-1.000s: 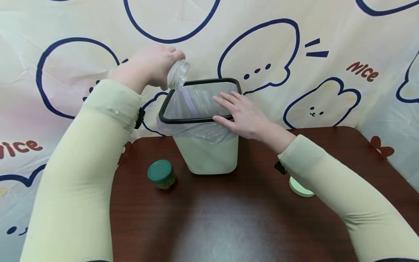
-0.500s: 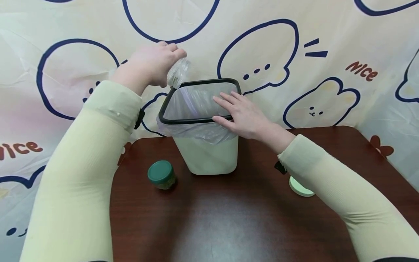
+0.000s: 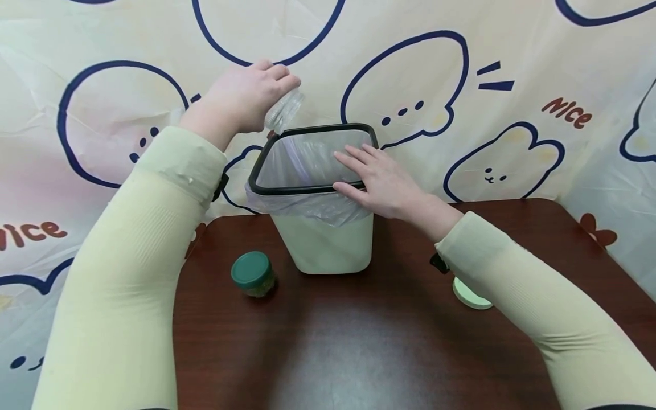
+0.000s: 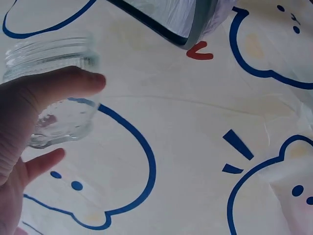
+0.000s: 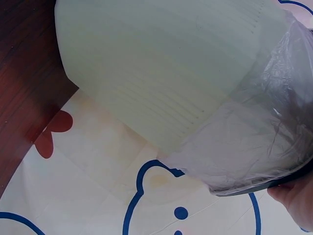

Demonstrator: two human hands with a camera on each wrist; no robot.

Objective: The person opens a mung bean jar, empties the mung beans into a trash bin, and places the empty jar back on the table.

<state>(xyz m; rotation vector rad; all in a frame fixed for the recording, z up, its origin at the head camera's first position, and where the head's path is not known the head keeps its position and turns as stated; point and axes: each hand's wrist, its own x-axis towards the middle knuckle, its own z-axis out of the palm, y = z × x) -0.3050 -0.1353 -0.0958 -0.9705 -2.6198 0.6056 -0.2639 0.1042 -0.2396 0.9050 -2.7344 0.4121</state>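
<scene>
In the head view my left hand (image 3: 241, 102) holds a clear glass jar (image 3: 285, 111) tilted above the back left corner of a pale green bin (image 3: 333, 245). The left wrist view shows the jar's (image 4: 73, 117) threaded neck with no lid on it, and the thumb (image 4: 73, 83) across its side. A thin plastic liner (image 3: 328, 208) hangs over the bin's black rim (image 3: 294, 189). My right hand (image 3: 386, 185) rests on the rim's right side, fingers spread and fairly straight. In the right wrist view only part of that hand (image 5: 298, 203) shows, under the rim.
A small jar with a dark green lid (image 3: 251, 270) stands left of the bin on the brown table (image 3: 338, 336). A light green round lid (image 3: 470, 295) lies partly behind the right forearm. A cartoon-printed cloth (image 3: 410, 62) hangs close behind the bin.
My left hand has risen slightly and shifted right with the glass jar, whose tilt has changed a little. My right hand and the bin have stayed put.
</scene>
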